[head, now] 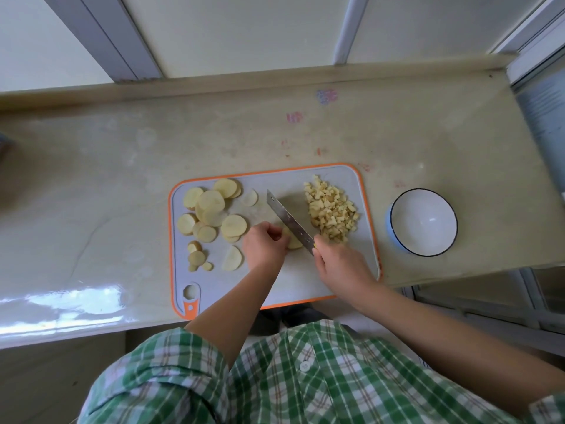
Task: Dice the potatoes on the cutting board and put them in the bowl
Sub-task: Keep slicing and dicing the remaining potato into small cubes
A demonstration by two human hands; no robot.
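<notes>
A grey cutting board (348, 185) with an orange rim lies on the counter. Several round potato slices (211, 206) cover its left half. A pile of diced potato (331, 209) sits on its right half. My left hand (265, 246) holds down a small stack of slices (294, 242) with curled fingers. My right hand (339, 267) grips the handle of a knife (289, 221), whose blade rests against that stack and points up and left. A white bowl (423, 221) with a dark rim stands empty to the right of the board.
The beige counter (122, 166) runs left to right, with a raised back edge and a wall behind. Its right end stops just past the bowl. Faint coloured marks show on the counter behind the board. A dark object peeks in at the far left edge.
</notes>
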